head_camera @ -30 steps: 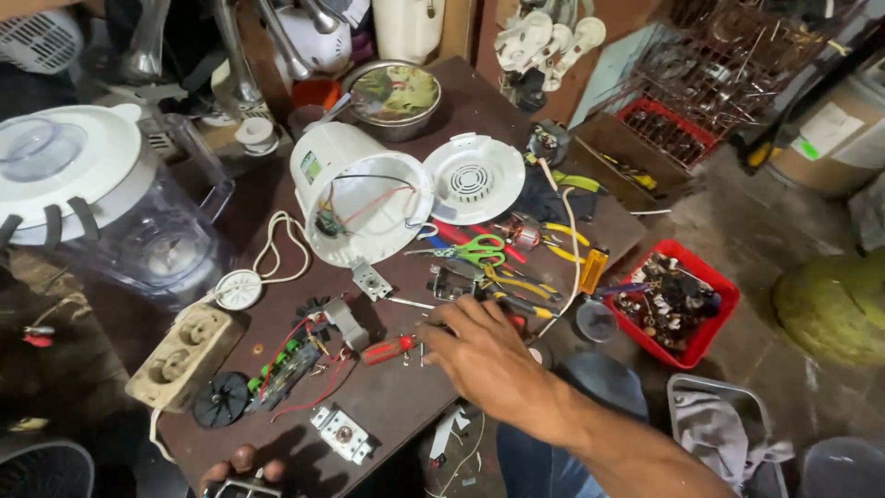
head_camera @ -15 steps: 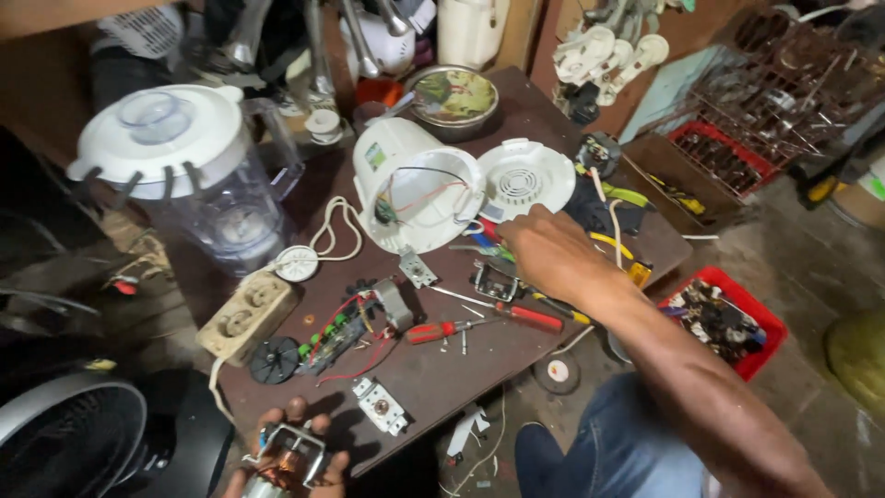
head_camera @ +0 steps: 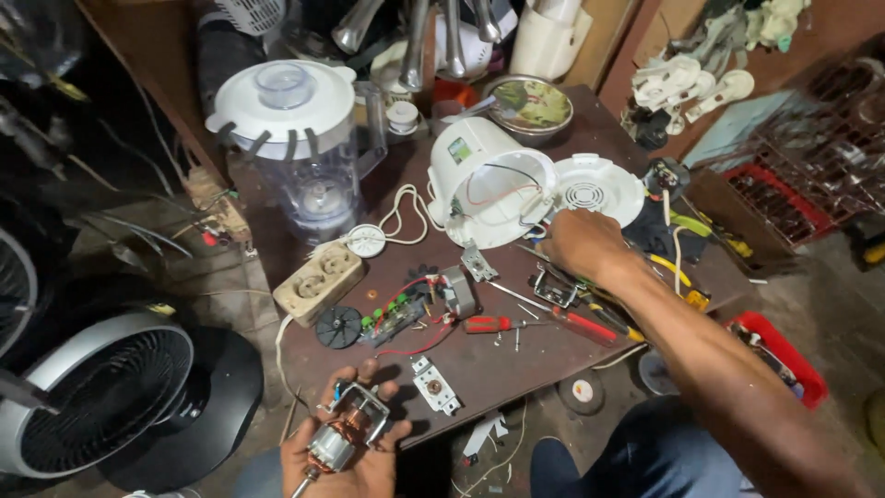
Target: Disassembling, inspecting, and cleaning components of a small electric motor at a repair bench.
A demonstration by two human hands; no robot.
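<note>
Motor core (head_camera: 343, 433), copper windings in a grey metal frame, shaft end cut off by the bottom edge; cradled in left hand (head_camera: 346, 456), just off the desk's (head_camera: 479, 369) near edge. Right hand (head_camera: 581, 242) over tools beside white housing (head_camera: 484, 180); fingertips hidden, grip unclear.

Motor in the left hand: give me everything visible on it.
The small electric motor lies in the open palm of the left hand, at the bottom of the view, just off the near edge of the brown table. It has a bare metal frame, copper-coloured windings in the middle, a grey metal end and a thin shaft pointing down-left. Fingers curl round its upper end. No casing on it.
</note>
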